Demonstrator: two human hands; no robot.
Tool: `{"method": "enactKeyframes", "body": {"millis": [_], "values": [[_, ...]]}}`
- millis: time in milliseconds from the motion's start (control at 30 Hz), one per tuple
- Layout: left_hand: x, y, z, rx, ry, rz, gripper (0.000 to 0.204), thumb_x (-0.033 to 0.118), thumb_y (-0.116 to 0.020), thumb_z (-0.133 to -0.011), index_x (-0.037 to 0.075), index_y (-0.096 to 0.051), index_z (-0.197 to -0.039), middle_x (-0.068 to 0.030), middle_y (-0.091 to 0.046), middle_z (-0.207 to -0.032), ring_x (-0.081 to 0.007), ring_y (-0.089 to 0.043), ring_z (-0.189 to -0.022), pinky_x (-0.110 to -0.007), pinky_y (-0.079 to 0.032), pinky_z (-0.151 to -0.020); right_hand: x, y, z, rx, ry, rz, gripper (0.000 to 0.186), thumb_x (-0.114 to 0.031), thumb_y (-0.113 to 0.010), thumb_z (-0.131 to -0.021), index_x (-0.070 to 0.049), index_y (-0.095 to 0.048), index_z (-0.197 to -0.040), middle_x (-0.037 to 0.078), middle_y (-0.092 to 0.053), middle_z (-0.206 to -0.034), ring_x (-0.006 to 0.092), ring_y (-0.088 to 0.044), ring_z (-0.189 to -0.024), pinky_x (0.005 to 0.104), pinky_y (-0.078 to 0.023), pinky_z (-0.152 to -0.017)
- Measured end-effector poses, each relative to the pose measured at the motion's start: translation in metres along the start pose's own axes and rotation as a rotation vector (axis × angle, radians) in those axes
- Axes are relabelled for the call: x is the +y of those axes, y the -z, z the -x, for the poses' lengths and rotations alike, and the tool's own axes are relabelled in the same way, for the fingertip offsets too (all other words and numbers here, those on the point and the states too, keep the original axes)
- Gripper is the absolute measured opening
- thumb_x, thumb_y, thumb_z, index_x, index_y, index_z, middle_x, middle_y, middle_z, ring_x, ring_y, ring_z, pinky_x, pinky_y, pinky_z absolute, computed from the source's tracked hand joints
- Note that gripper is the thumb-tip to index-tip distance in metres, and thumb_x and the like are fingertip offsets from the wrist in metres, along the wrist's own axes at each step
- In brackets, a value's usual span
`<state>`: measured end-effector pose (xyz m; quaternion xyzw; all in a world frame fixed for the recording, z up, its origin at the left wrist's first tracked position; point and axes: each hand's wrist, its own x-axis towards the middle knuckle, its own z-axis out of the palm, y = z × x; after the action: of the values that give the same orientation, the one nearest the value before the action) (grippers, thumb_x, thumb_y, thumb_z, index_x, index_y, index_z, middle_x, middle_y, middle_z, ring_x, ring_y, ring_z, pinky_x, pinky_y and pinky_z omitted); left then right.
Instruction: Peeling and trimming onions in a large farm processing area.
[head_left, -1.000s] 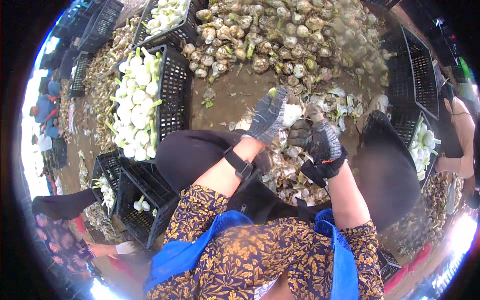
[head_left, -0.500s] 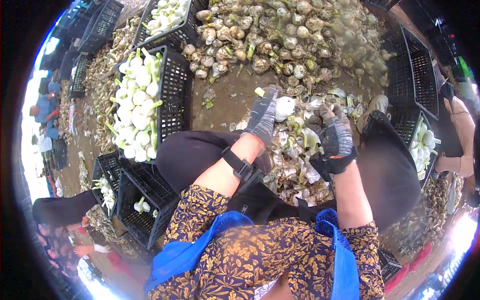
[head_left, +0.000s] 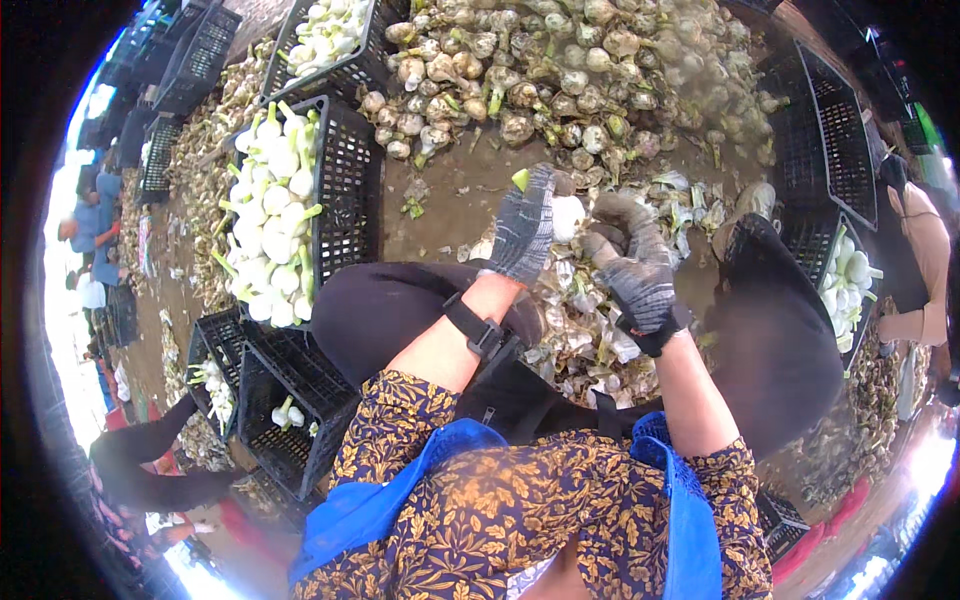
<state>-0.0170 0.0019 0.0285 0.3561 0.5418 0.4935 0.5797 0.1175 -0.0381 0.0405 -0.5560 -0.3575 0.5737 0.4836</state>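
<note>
My left hand [head_left: 523, 228], in a grey knit glove, is closed around a garlic bulb [head_left: 567, 217]. The bulb's clean white side faces right, and its short green stem [head_left: 520, 180] pokes out on the left of the fingers. Just right of the bulb is my right hand [head_left: 640, 265], gloved in grey with dirty fingertips. Its fingers curve toward the bulb, thumb and fingers apart, with nothing visible between them. Peeled garlic skins [head_left: 590, 320] lie heaped below both hands, between my knees.
Unpeeled, soil-stained garlic [head_left: 560, 80] is piled ahead. A black crate [head_left: 348, 190] of clean white garlic stands at left, with another crate [head_left: 335, 60] behind it. More black crates [head_left: 835, 130] stand at right. Lower left, a crate [head_left: 285, 455] holds a few bulbs. Other people sit at both sides.
My right hand has moved left and slightly up, close to the bulb, and its fingers have spread. My left hand keeps the bulb in nearly the same place.
</note>
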Motion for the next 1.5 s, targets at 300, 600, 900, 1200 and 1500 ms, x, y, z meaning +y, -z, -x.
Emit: {"method": "enactKeyframes", "body": {"millis": [300, 600, 900, 1200, 1500], "values": [[-0.001, -0.001, -0.007, 0.060, 0.271, 0.165, 0.032, 0.036, -0.043, -0.088, 0.007, -0.056, -0.083, -0.0021, -0.058, -0.070, -0.0118, -0.057, -0.062, -0.025, -0.046, -0.054, -0.034, 0.000, 0.026, -0.507, -0.031, 0.423, 0.012, -0.011, -0.056, -0.079, -0.003, -0.058, -0.087, 0.009, -0.059, -0.080, 0.0175, -0.056, -0.076, 0.0297, -0.045, -0.071], [-0.017, -0.003, -0.001, 0.069, 0.162, 0.207, 0.039, 0.043, -0.045, -0.084, 0.007, -0.056, -0.095, -0.0053, -0.058, -0.088, -0.0165, -0.058, -0.081, -0.028, -0.048, -0.067, 0.002, 0.011, 0.012, 0.019, 0.134, 0.614, 0.035, -0.027, -0.058, -0.079, -0.003, -0.050, -0.104, 0.017, -0.053, -0.099, 0.0238, -0.052, -0.092, 0.0347, -0.043, -0.078], [-0.021, -0.026, -0.009, -0.288, 0.045, -0.002, 0.035, 0.031, -0.037, -0.090, 0.006, -0.049, -0.111, -0.0066, -0.052, -0.104, -0.0150, -0.050, -0.096, -0.029, -0.043, -0.080, -0.034, 0.048, 0.006, -0.089, -0.415, -0.552, 0.040, -0.033, -0.057, -0.080, -0.010, -0.044, -0.110, 0.007, -0.055, -0.089, 0.0194, -0.056, -0.069, 0.0340, -0.049, -0.053], [-0.049, -0.031, -0.017, -0.207, 0.059, -0.151, 0.036, 0.027, -0.034, -0.091, 0.004, -0.049, -0.115, -0.0046, -0.052, -0.114, -0.0151, -0.048, -0.105, -0.028, -0.035, -0.091, -0.153, 0.314, 0.112, 0.677, 0.077, -0.166, 0.039, -0.029, -0.054, -0.081, -0.014, -0.045, -0.116, 0.007, -0.055, -0.094, 0.0178, -0.057, -0.068, 0.0285, -0.048, -0.057], [-0.059, -0.026, -0.025, -0.160, 0.113, -0.143, 0.029, 0.023, -0.040, -0.089, 0.005, -0.054, -0.106, -0.0028, -0.056, -0.102, -0.0115, -0.051, -0.090, -0.026, -0.039, -0.077, -0.037, 0.459, 0.187, 1.408, -0.397, 0.295, 0.063, -0.046, -0.058, -0.074, 0.002, -0.046, -0.113, 0.018, -0.054, -0.103, 0.0255, -0.055, -0.087, 0.0369, -0.047, -0.068]]}}
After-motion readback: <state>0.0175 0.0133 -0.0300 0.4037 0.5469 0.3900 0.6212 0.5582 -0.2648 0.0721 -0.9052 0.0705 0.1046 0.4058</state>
